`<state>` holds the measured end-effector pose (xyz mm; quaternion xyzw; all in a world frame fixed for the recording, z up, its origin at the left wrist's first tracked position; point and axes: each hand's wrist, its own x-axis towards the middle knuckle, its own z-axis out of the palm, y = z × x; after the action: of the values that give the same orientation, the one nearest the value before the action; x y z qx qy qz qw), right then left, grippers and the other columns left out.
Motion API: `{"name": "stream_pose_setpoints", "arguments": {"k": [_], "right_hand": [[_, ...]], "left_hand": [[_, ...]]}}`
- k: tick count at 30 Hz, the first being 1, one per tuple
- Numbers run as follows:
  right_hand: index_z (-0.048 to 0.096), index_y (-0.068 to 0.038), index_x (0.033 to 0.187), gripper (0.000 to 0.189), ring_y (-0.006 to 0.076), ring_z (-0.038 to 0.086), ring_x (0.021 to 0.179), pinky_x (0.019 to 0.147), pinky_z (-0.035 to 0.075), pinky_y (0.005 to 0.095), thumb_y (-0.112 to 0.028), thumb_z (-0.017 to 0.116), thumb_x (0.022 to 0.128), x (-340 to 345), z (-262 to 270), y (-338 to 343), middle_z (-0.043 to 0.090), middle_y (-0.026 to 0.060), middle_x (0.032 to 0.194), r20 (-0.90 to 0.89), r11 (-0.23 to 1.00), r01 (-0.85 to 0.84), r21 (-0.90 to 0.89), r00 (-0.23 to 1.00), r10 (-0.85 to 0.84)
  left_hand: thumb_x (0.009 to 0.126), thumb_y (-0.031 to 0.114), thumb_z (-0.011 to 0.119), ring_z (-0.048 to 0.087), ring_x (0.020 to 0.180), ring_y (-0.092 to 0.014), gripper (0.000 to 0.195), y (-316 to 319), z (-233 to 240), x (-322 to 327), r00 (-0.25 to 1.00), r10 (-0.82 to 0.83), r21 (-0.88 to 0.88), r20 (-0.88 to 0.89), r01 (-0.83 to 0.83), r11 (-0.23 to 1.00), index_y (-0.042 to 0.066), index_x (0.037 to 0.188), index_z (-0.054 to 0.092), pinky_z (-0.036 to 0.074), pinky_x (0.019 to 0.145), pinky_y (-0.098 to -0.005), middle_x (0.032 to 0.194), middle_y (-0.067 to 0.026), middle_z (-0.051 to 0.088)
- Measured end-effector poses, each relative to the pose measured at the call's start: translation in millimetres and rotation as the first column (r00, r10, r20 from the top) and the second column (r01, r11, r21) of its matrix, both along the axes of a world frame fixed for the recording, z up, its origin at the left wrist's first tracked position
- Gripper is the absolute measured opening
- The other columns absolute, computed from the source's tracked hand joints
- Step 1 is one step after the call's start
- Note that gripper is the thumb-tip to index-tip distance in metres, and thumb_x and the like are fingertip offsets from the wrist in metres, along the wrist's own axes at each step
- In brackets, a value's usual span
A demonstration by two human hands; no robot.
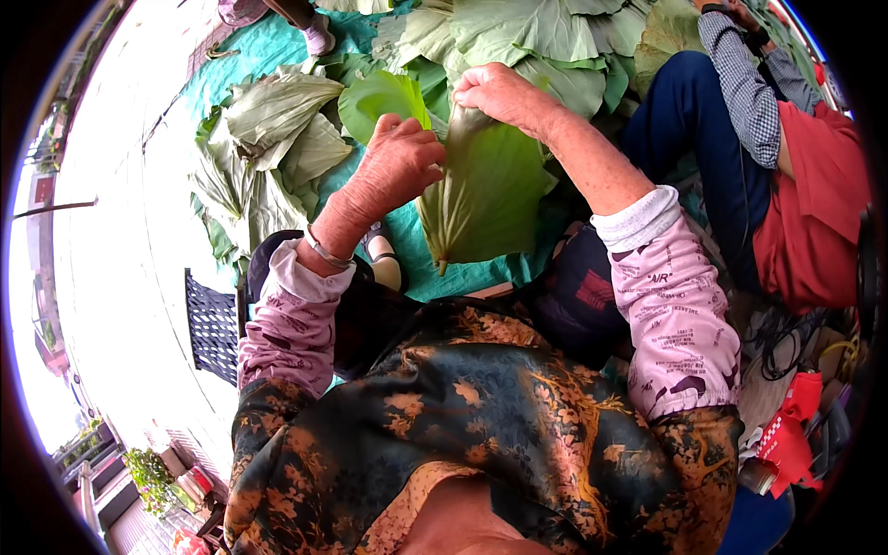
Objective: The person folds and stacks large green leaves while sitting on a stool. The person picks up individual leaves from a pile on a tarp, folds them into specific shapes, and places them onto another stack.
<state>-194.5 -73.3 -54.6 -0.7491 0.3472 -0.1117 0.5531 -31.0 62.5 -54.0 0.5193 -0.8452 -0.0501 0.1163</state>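
Observation:
A large green lotus leaf (496, 191), folded with its ribs gathered towards a short stem stub at the bottom, hangs upright in front of me. My right hand (501, 97) pinches its upper tip between thumb and fingers. My left hand (402, 154) is at the leaf's left edge with its fingers curled; whether it grips the leaf is hidden. Behind my left hand a brighter green leaf (385, 104) stands out. Stacked lotus leaves (534, 28) lie beyond my hands, and a heap of folded, paler leaves (277, 125) lies to the left.
A teal tarp (409, 236) lies under the leaves. At the right sits a person (805, 201) in a red garment and checked sleeves. Another person's shoe (319, 35) is at the top. A dark woven plastic basket (210, 326) stands left of me; cables (780, 343) lie at the right.

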Motion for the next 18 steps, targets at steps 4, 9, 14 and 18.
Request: {"name": "stream_pose_setpoints", "arguments": {"k": [4, 9, 14, 18], "right_hand": [[0.062, -0.002, 0.083, 0.019, 0.0098, 0.049, 0.072, 0.069, 0.041, 0.0269, -0.02, 0.058, 0.08, 0.9, -0.4, -1.1, 0.056, 0.0004, 0.073, -0.011, 1.0, -0.005, -0.002, 1.0, 0.005], [0.062, -0.002, 0.083, 0.019, 0.0101, 0.05, 0.072, 0.07, 0.042, 0.027, -0.02, 0.058, 0.079, 1.4, -1.2, -1.4, 0.057, 0.001, 0.074, -0.031, 1.0, 0.001, -0.005, 1.0, -0.001], [0.063, -0.001, 0.085, 0.021, 0.0097, 0.05, 0.074, 0.07, 0.042, 0.0269, -0.02, 0.058, 0.078, 0.2, -5.9, -5.2, 0.059, 0.0012, 0.076, -0.019, 1.0, 0.016, -0.012, 1.0, -0.016], [0.063, 0.0, 0.085, 0.021, 0.0096, 0.05, 0.074, 0.071, 0.041, 0.0269, -0.02, 0.058, 0.078, -0.6, -7.5, -8.0, 0.059, 0.0009, 0.077, 0.004, 0.999, 0.033, -0.015, 0.999, -0.033]], "left_hand": [[0.068, 0.023, 0.07, 0.051, 0.084, -0.02, 0.014, -0.3, -2.3, 1.0, 0.996, 0.052, 0.052, 0.072, -0.055, 0.997, 0.012, 0.075, 0.064, 0.033, 0.082, -0.0359, 0.075, -0.0007, 0.054], [0.066, 0.02, 0.068, 0.051, 0.085, -0.019, 0.009, -0.5, -1.8, 0.4, 1.0, -0.015, 0.074, 0.026, 0.013, 0.997, 0.013, 0.07, 0.064, 0.033, 0.082, -0.0365, 0.074, -0.0003, 0.053], [0.065, 0.017, 0.067, 0.05, 0.089, -0.019, 0.006, 2.3, 0.0, -1.1, 0.997, -0.06, 0.031, 0.045, 0.059, 0.998, 0.015, 0.068, 0.063, 0.032, 0.086, -0.0388, 0.077, 0.0008, 0.053], [0.066, 0.018, 0.065, 0.049, 0.103, -0.019, 0.005, 2.8, -0.5, -6.4, 0.978, -0.047, -0.103, 0.203, 0.069, 0.992, 0.015, 0.067, 0.062, 0.026, 0.099, -0.0424, 0.081, 0.0016, 0.055]]}}
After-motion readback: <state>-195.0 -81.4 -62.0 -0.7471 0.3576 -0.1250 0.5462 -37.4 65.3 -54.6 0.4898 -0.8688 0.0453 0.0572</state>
